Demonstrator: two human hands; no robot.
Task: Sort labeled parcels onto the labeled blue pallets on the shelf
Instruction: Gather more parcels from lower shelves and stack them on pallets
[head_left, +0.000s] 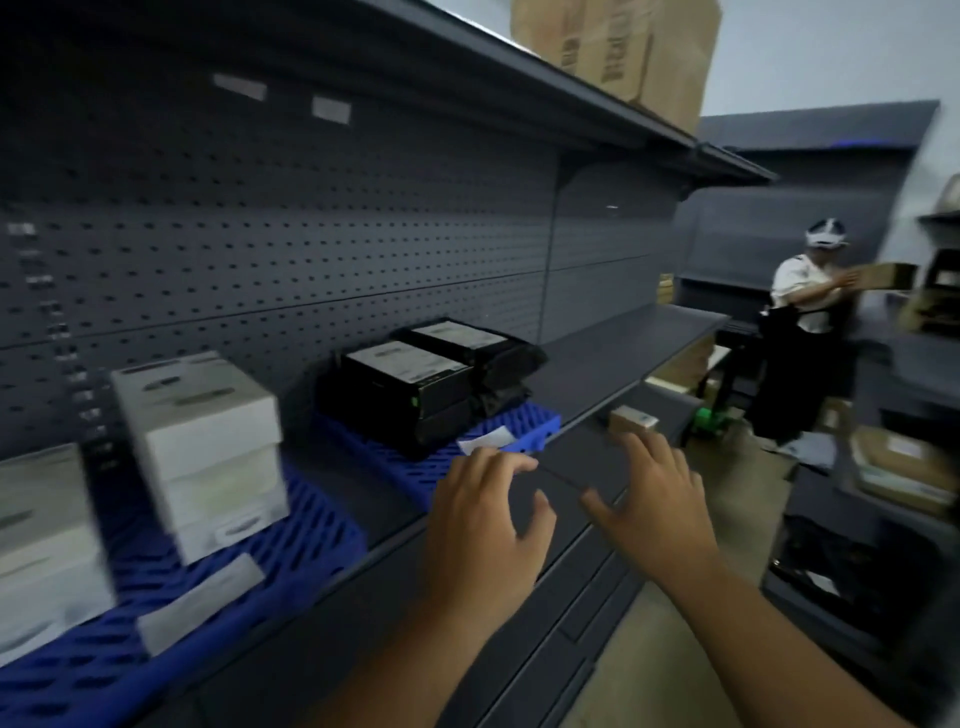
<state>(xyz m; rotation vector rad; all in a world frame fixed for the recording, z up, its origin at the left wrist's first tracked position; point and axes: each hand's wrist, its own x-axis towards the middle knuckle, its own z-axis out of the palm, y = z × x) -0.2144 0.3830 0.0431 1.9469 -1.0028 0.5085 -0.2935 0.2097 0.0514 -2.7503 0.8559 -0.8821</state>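
Both hands are held open, fingers spread, nothing gripped: the left hand (483, 525) by the near corner of a blue plastic grid pallet (524, 431), the right hand (654, 499) just short of a small tan cardboard parcel (631, 420) lying by the front edge of the dark grey metal shelf (623, 358). A hasty reach could knock it off that edge. Two pallets are counted: this one bears black labelled parcels (405, 384), seemingly four; the other pallet (291, 551) bears white boxes (208, 447) too blurred to be counted.

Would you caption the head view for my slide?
Open left hand and right hand near a blue pallet holding black parcels.
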